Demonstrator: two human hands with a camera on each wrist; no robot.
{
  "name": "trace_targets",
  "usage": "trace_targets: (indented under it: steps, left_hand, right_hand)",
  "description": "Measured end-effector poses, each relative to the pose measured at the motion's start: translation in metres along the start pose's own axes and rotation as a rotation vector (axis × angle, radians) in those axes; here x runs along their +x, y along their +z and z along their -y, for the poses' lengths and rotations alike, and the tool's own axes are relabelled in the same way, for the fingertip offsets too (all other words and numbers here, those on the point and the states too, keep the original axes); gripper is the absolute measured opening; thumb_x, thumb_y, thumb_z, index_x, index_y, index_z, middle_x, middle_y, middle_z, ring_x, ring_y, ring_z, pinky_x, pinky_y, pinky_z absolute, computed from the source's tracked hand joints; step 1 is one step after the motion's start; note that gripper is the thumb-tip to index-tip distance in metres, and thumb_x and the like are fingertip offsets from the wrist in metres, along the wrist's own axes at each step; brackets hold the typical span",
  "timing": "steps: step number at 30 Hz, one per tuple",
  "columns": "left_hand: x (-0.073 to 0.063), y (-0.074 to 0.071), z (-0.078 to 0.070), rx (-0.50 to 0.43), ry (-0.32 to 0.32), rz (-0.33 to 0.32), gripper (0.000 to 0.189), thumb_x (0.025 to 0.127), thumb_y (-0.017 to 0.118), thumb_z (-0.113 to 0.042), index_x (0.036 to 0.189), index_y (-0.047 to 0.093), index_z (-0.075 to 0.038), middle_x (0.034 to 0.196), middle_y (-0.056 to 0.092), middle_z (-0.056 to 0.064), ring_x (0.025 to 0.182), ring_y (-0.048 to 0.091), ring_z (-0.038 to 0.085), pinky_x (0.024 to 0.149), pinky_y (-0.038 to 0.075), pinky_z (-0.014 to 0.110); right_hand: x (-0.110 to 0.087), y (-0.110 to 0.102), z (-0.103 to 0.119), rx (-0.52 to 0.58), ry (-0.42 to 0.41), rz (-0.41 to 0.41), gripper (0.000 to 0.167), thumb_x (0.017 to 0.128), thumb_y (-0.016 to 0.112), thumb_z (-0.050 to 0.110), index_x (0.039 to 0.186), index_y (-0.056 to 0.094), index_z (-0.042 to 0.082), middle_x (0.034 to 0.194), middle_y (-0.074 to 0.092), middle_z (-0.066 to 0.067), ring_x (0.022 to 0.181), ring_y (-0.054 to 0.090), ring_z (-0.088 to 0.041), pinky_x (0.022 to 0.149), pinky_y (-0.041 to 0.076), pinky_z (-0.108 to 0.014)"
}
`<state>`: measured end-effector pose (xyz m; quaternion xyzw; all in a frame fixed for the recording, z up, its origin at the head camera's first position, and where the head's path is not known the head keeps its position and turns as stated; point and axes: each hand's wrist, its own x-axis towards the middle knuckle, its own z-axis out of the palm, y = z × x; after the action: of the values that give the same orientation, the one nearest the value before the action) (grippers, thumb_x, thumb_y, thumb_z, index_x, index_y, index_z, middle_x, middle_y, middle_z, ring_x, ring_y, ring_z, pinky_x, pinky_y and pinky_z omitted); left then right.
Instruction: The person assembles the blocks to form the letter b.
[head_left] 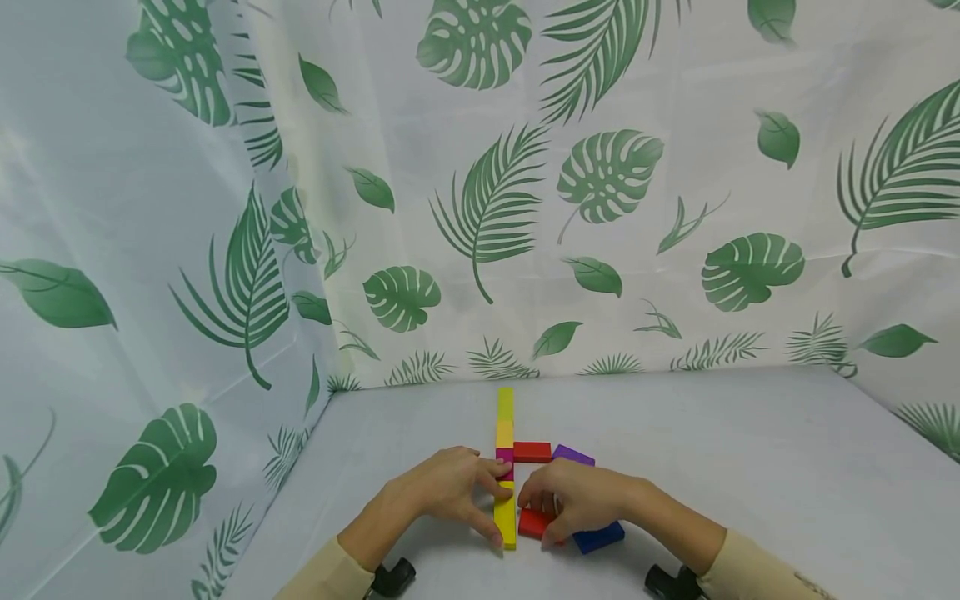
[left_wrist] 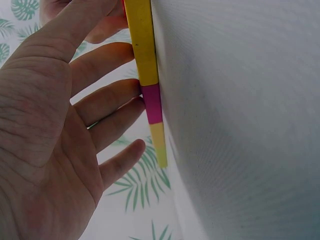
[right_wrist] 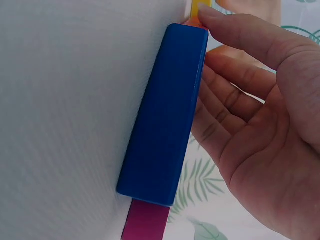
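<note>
A straight row of blocks runs away from me on the white table: a yellow block [head_left: 506, 532] nearest, a magenta block [head_left: 504, 456], then further yellow blocks [head_left: 505, 417]. My left hand [head_left: 455, 487] lies along the row's left side, its fairly straight fingers touching the magenta and near yellow blocks. Between thumb and fingers, my right hand [head_left: 581, 497] pinches a red block [head_left: 533, 522] beside the near yellow one. A blue block [head_left: 600, 537] lies angled under that hand, with a magenta block [right_wrist: 146, 220] behind it in the right wrist view.
Another red block [head_left: 532, 452] extends right from the row, and a purple block [head_left: 573, 455] slants beyond it. Part of this group is hidden by the right hand. A leaf-patterned curtain [head_left: 517, 333] hangs behind the table [head_left: 720, 467].
</note>
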<state>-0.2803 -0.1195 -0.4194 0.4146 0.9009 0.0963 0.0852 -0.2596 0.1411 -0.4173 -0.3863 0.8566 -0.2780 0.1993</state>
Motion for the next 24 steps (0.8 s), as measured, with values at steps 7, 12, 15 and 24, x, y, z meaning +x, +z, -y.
trace_targets:
  steps: [7,12,15,24]
  left_hand:
    - [0.0003,0.0008,0.0014,-0.010,0.009,-0.003,0.062,0.075,0.079,-0.072,0.127,0.074,-0.039,0.148,0.060,-0.014,0.138,0.056,0.009,0.111,0.049,0.039]
    - [0.0016,0.0026,0.0018,-0.031,-0.014,0.004,0.061,0.074,0.081,-0.070,0.126,0.075,-0.039,0.148,0.060,-0.015,0.137,0.056,0.008,0.111,0.049,0.039]
    - [0.0014,0.0022,0.0018,-0.033,-0.013,0.003,0.061,0.074,0.081,-0.071,0.126,0.075,-0.040,0.148,0.060,-0.015,0.137,0.056,0.008,0.111,0.049,0.039]
    - [0.0012,0.0020,0.0029,-0.018,-0.005,0.000,0.062,0.073,0.080,-0.073,0.126,0.075,-0.039,0.148,0.060,-0.014,0.137,0.056,0.009,0.111,0.048,0.038]
  right_hand:
    - [0.0010,0.0012,-0.0006,0.017,-0.025,0.007,0.036,0.088,0.085,0.026,0.121,0.073,0.019,0.097,0.068,0.014,0.086,0.061,-0.003,0.080,0.055,-0.018]
    - [0.0015,0.0024,-0.0006,0.030,-0.031,0.016,0.034,0.090,0.084,0.026,0.122,0.073,0.019,0.098,0.068,0.014,0.086,0.062,-0.003,0.081,0.055,-0.018]
    - [0.0018,0.0025,0.0003,0.026,-0.031,0.017,0.034,0.090,0.083,0.026,0.122,0.073,0.020,0.098,0.069,0.014,0.086,0.062,-0.004,0.081,0.056,-0.018]
    - [0.0031,0.0024,-0.0009,0.020,-0.035,0.018,0.033,0.089,0.084,0.026,0.120,0.074,0.021,0.095,0.068,0.014,0.084,0.062,-0.004,0.078,0.055,-0.018]
